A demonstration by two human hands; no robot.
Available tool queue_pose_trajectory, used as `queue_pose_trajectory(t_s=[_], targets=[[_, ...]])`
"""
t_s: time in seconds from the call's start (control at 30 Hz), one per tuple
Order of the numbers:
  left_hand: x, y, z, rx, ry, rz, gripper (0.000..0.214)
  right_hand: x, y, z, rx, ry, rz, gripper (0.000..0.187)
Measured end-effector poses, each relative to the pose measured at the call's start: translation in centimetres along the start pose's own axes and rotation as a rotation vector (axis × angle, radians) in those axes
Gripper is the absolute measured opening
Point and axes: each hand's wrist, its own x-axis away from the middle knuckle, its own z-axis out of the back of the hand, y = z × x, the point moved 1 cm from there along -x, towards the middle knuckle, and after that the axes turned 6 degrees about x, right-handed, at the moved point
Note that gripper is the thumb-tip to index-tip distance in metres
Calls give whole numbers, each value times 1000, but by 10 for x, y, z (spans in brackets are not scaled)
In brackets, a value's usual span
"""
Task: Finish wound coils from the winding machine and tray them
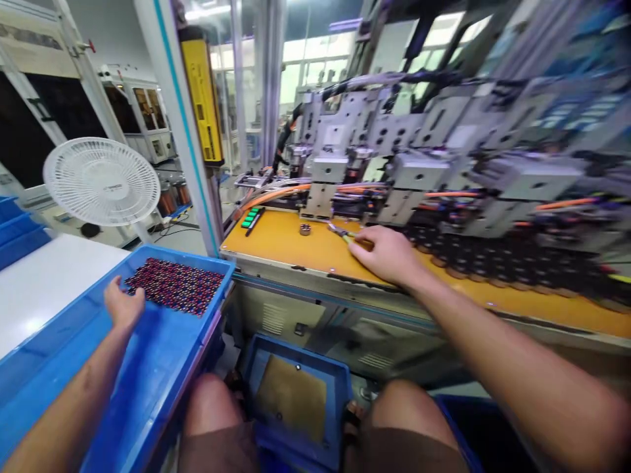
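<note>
My left hand (pixel 123 303) is low over the long blue tray (pixel 148 387), at the near left edge of a packed layer of small dark parts (pixel 175 286) with red and shiny spots. Its thumb and fingers are apart; nothing shows between them. Over the orange work surface (pixel 276 243) my right hand (pixel 387 255) is closed round a slim pliers-like tool (pixel 341 231) with a grey tip and yellow-green handle. The tip points left, towards a small round copper-coloured part (pixel 305 229) standing apart from it. Motion blurs the tool's details.
Dark round parts (pixel 493 263) line the surface at right, beneath machine heads (pixel 419 177). A green-and-black item (pixel 252 219) lies at the surface's left end. A white fan (pixel 102 182) stands left, beside a frame post (pixel 172 118). Another blue tray (pixel 345 381) sits below, between my legs.
</note>
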Motion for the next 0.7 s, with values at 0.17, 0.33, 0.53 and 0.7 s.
queue_pose_trajectory(t_s=[0.17,0.33,0.53,0.7], targets=[[45,142,-18,229,-170,-473,46,-2,0,2,-55,13,39,24],[102,271,-84,262,-520,-585,40,1,1,6,-113,18,96,20],[112,329,-143,336,-501,-341,55,-3,6,3,-100,-5,139,25],[123,320,-114,517,-482,-220,57,-6,7,-1,-139,-8,142,25]])
